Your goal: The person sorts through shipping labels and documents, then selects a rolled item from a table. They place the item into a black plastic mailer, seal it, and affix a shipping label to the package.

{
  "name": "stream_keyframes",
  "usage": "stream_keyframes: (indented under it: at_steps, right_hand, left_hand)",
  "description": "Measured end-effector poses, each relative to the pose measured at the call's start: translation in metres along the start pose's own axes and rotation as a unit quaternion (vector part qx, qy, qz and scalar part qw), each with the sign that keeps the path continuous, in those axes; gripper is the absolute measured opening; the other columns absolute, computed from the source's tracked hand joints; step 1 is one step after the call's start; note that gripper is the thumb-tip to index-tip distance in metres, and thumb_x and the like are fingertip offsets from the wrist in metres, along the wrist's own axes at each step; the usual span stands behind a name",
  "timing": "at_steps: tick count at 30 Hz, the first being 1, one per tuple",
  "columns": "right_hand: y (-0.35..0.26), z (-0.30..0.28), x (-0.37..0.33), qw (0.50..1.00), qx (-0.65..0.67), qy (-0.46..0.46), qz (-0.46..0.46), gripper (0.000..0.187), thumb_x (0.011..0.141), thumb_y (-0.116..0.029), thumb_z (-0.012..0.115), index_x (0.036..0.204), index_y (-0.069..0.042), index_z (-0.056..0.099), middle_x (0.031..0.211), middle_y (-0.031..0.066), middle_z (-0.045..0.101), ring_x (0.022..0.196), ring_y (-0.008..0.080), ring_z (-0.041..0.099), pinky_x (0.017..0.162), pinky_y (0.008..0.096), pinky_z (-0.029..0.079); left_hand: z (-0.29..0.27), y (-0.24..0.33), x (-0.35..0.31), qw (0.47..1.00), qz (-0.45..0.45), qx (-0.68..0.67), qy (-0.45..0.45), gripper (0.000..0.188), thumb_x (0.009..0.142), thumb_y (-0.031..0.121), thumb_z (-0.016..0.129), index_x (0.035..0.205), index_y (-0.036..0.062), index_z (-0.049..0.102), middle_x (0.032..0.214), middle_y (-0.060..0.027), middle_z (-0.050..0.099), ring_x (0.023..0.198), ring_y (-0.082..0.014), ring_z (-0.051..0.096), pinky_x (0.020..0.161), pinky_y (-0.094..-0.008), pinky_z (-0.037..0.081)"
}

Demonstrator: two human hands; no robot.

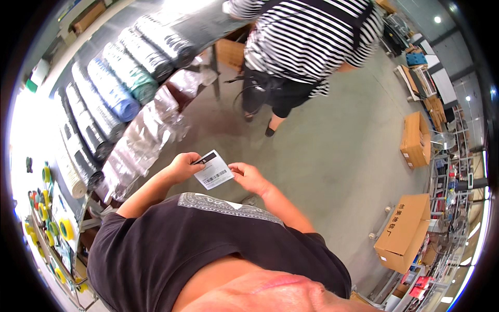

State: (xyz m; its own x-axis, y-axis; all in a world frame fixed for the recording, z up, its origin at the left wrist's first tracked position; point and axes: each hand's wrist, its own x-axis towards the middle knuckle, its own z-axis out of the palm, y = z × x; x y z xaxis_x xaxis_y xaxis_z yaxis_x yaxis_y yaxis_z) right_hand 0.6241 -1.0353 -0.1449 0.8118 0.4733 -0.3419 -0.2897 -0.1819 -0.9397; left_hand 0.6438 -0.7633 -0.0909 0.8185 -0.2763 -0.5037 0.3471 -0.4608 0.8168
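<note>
In front of my chest, a white printed label [213, 170] with a barcode and a dark band is held up at a tilt. My left hand [185, 165] pinches its left edge, the thumb lying over the dark band. At the opposite edge, the fingertips of my right hand [247, 176] close on the label. To my left, several rolled mats [112, 89] in white, grey, blue and green lie side by side on a table. Clear plastic wrapping [148, 132] hangs over the table's near side, close to my left forearm.
A person in a striped top [312, 39] stands ahead, facing away. Cardboard boxes [403, 231] stand to the right beside metal shelving [452, 208]. Yellow tape rolls [66, 229] sit at the lower left. Grey floor [332, 145] lies between the table and the boxes.
</note>
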Motion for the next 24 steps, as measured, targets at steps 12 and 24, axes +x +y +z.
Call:
stream_keyframes:
  at_steps: [12, 24]
  right_hand:
    - [-0.005, -0.340, -0.114, 0.968, 0.059, 0.231, -0.073, 0.066, 0.085, -0.003, 0.068, 0.144, -0.003, 0.037, 0.123, 0.0112, 0.060, 0.111, 0.0179, 0.057, 0.096, 0.0316, 0.045]
    - [0.078, -0.706, -0.233, 0.914, -0.088, 0.387, 0.088, 0.034, 0.087, -0.003, 0.057, 0.120, -0.001, 0.064, 0.112, 0.0144, 0.066, 0.103, 0.0217, 0.063, 0.090, 0.0334, 0.049]
  left_hand:
    - [0.278, 0.278, 0.212, 0.947, 0.128, 0.260, -0.138, 0.027, 0.085, 0.030, 0.064, 0.093, 0.0041, 0.067, 0.089, -0.0186, 0.068, 0.086, -0.0361, 0.065, 0.075, -0.0441, 0.050]
    - [0.472, 0.404, 0.424, 0.972, 0.090, 0.075, -0.202, 0.066, 0.084, 0.033, 0.071, 0.135, -0.0013, 0.046, 0.125, -0.0162, 0.061, 0.114, -0.0248, 0.060, 0.095, -0.0366, 0.049]
